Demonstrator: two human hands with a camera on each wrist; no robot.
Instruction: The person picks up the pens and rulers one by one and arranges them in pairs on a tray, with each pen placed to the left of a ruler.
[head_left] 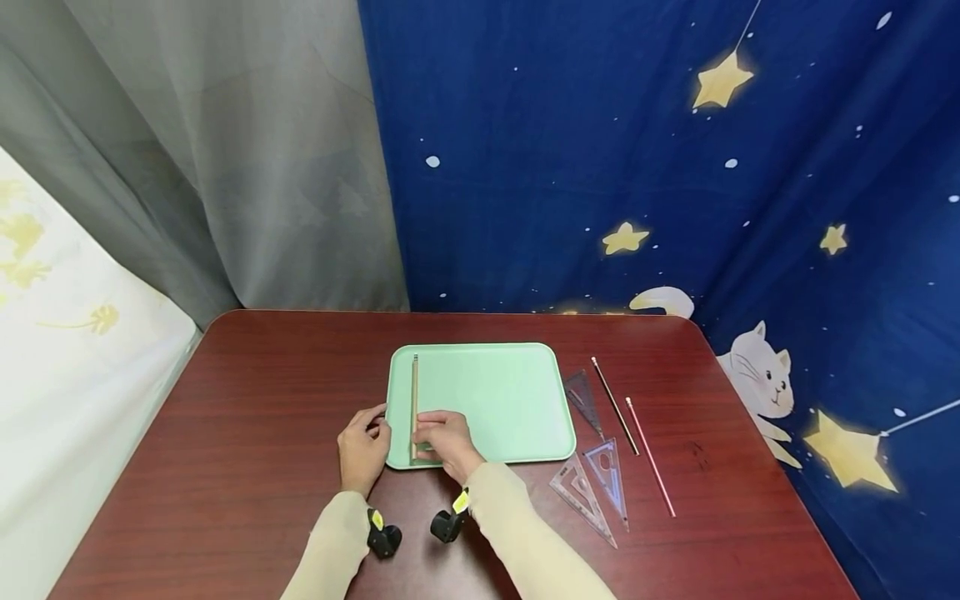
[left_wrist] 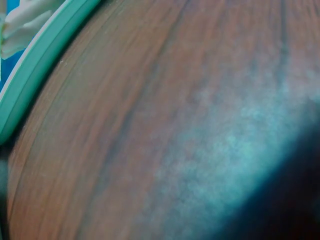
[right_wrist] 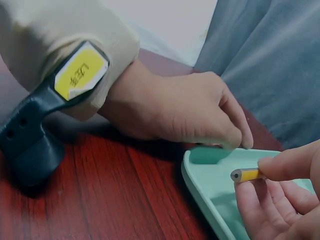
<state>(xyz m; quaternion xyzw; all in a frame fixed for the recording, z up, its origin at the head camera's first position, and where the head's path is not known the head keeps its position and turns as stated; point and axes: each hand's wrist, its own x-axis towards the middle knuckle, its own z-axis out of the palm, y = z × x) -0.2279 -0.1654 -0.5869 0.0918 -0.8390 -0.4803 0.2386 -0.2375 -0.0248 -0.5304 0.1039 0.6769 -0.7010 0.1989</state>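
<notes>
On the tabletop (head_left: 247, 400), the right hand (head_left: 447, 442) pinches the near end of a yellow pencil (head_left: 414, 408), which lies along the left side of the green tray (head_left: 517, 392). The left hand (head_left: 362, 446) rests with curled fingers gripping the tray's near left corner. Set squares (head_left: 592, 475) and two thin sticks (head_left: 633, 433) lie right of the tray.

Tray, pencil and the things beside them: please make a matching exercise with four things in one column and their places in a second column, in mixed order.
Things:
1. green tray
2. yellow pencil
3. clear set squares
4. left hand

Places:
A. on the table right of the tray
B. at the tray's near left corner
C. in the middle of the table
D. along the tray's left side, its end pinched by the right hand

Pairs: 1-C, 2-D, 3-A, 4-B
</notes>
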